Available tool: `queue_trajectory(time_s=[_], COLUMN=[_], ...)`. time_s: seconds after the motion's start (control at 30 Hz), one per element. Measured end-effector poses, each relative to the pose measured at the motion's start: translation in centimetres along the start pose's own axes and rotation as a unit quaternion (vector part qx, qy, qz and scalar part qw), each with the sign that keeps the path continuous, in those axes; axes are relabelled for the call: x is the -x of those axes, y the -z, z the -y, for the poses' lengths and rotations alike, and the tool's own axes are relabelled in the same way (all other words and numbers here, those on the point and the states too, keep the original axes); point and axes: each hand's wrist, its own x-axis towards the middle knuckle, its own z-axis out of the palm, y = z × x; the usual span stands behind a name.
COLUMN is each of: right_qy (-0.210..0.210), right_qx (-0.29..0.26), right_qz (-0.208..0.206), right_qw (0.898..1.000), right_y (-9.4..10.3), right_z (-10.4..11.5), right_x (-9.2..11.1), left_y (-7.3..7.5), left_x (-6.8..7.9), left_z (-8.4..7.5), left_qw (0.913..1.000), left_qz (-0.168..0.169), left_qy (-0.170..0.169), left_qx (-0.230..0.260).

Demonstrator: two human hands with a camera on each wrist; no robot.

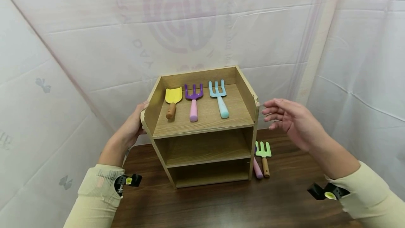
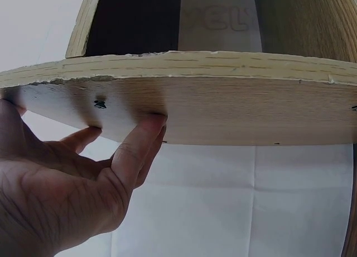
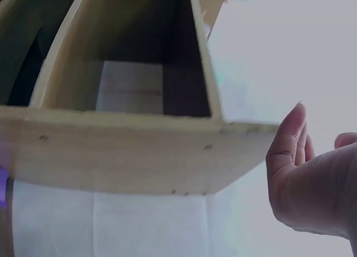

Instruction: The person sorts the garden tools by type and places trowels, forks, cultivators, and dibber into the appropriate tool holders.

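Note:
A small wooden shelf (image 1: 209,147) stands on the dark table, with two lower compartments and a walled top. My left hand (image 1: 131,124) touches its left side panel (image 2: 234,106) with the fingertips, as the left wrist view shows. Beside the right side panel (image 3: 111,156) hovers my right hand (image 1: 294,120), fingers loosely bent and nothing held. On the top board lie a yellow toy shovel (image 1: 173,96) with a brown handle, a purple toy fork (image 1: 193,105) with a pink handle, and a light-blue toy fork (image 1: 219,99).
On the table (image 1: 221,207), right of the shelf, lies a green toy fork (image 1: 263,152) with a brown handle. Next to it a pink handle (image 1: 257,169) shows, its purple head mostly hidden by the shelf. White sheeting (image 1: 269,38) hangs behind and at both sides.

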Motion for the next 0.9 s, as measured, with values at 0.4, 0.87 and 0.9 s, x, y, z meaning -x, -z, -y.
queue_trajectory(time_s=[0.4,0.87,0.9], right_qy=[-0.032,-0.111,-0.119], right_qx=[0.005,0.029,0.03], right_qz=[-0.102,-0.135,-0.138], right_qw=[0.994,0.984,0.983], right_y=[3.5,6.6,6.8], right_z=[-2.0,-5.0,-5.3], right_x=[0.3,-0.1,-0.1], left_y=[0.0,0.0,0.0], left_x=[0.0,0.0,0.0], left_z=[-0.1,0.0,0.0], left_qw=[0.9999,0.9999,0.9999], left_qz=[-0.003,-0.008,-0.007], left_qy=[-0.004,-0.001,-0.002], left_qx=[-0.009,-0.01,-0.01])
